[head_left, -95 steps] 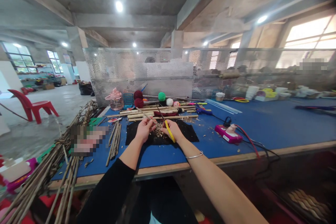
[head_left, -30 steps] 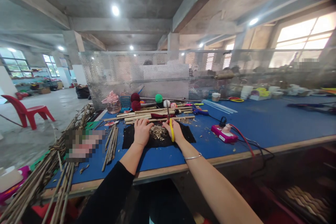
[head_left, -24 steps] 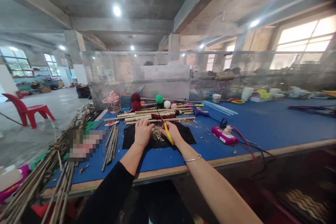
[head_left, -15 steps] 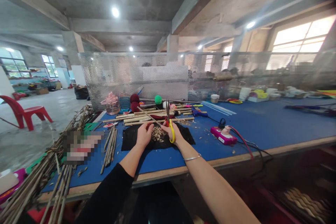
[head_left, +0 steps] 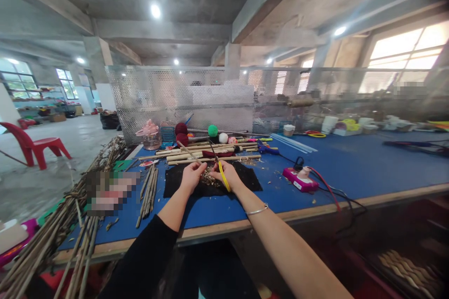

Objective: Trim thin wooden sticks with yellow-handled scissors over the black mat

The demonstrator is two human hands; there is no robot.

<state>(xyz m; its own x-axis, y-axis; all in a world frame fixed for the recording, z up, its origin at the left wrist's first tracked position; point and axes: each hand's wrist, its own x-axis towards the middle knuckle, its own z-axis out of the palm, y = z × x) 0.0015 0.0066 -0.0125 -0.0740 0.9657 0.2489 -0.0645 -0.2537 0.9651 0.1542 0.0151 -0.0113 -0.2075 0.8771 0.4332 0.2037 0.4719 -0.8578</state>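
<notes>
My left hand (head_left: 191,176) is closed around a thin wooden stick (head_left: 188,151), whose far end points up and to the left. Yellow-handled scissors (head_left: 224,178) are gripped in my right hand (head_left: 229,176), their dark blades tilted up and leftward. The two hands are close together, fingertips near each other. Between and below them, a heap of wood shavings (head_left: 208,178) lies on a black cloth (head_left: 175,182). Whether the blades touch the stick cannot be made out.
Several peeled sticks (head_left: 210,160) lie behind the cloth, with yarn balls (head_left: 213,131) beyond. Bundled sticks (head_left: 150,191) and long branches (head_left: 70,224) are on the left. A blue glue gun (head_left: 268,148) and a purple power strip (head_left: 300,180) with cables sit on the right.
The scissors have tilted from nearly upright towards the left and dropped slightly. The stick has shifted left, and its near end now sits in my left fingers.
</notes>
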